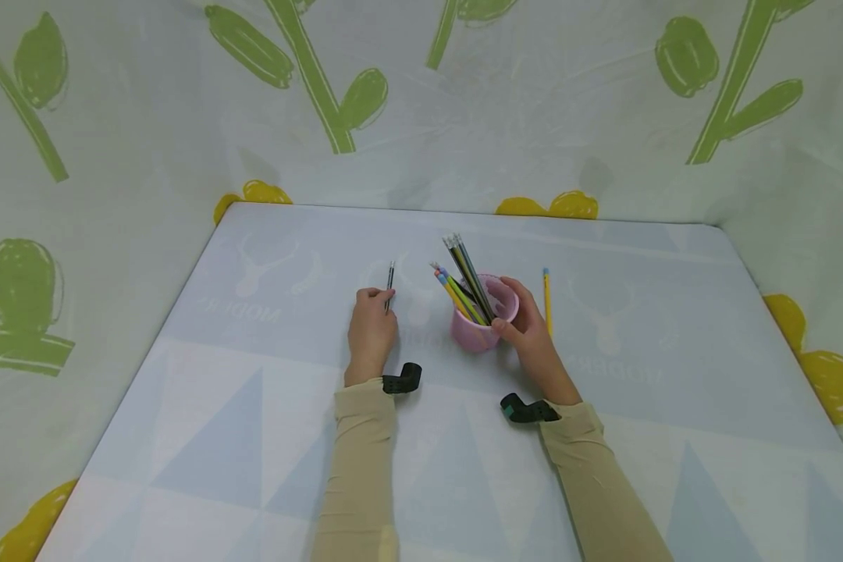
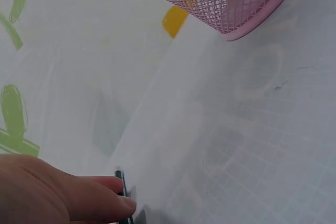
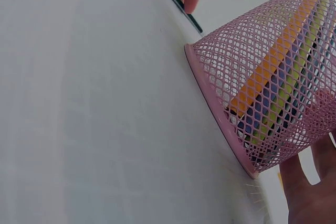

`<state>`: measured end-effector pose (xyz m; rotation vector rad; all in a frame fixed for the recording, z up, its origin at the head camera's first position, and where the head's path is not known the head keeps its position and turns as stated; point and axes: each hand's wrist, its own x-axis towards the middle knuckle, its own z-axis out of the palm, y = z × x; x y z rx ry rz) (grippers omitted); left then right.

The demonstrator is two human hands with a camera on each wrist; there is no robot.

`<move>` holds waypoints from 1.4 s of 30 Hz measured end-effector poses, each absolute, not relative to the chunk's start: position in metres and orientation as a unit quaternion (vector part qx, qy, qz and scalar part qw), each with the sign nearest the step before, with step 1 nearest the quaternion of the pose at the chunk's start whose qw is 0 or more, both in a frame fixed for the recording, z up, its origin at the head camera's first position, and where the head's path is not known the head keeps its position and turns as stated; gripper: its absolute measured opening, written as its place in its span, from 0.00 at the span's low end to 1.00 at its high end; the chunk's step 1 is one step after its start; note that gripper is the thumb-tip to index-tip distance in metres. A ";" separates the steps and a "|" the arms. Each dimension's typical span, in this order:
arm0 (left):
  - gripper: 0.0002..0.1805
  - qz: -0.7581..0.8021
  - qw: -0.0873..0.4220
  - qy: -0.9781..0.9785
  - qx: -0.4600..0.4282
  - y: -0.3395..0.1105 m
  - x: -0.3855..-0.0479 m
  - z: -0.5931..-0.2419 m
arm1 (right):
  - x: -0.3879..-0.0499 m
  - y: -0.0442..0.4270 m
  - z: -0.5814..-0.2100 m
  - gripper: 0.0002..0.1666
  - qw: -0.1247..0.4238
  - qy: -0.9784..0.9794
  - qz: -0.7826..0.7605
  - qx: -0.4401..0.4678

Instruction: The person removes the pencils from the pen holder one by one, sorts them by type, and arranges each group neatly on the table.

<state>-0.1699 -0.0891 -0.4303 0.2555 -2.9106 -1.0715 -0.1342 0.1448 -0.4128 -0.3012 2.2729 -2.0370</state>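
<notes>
Between the thumb and fingertips of my left hand (image 1: 372, 332) is a slim dark pencil (image 1: 391, 275), low over or on the table, its far end pointing away from me. The fingers and thumb (image 2: 113, 203) pinch it in the left wrist view. To the right, my right hand (image 1: 534, 347) grips a pink mesh pencil cup (image 1: 472, 337) by its right side, thumb at the rim. Several pencils (image 1: 467, 269), dark, orange, yellow-green and purple, lean leftward in the cup. Through the mesh, the right wrist view shows an orange pencil (image 3: 273, 61) and others reaching the bottom.
A yellow pencil (image 1: 547, 297) with a blue end lies on the table just right of my right hand. The pale patterned tabletop (image 1: 211, 421) meets a wall covering (image 1: 464, 140) with green leaf prints at the back and sides.
</notes>
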 end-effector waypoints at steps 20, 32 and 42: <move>0.14 -0.499 0.070 -0.862 0.061 -0.090 -0.172 -0.426 | -0.145 0.151 -0.433 0.34 0.032 0.732 -0.672 -0.109; 0.22 -0.566 -0.011 -0.824 -0.016 -0.083 -0.170 -0.423 | -0.145 0.151 -0.434 0.34 0.038 0.726 -0.678 -0.106; 0.25 -0.603 -0.086 -0.787 -0.095 -0.074 -0.168 -0.424 | -0.145 0.150 -0.435 0.35 0.033 0.731 -0.674 -0.102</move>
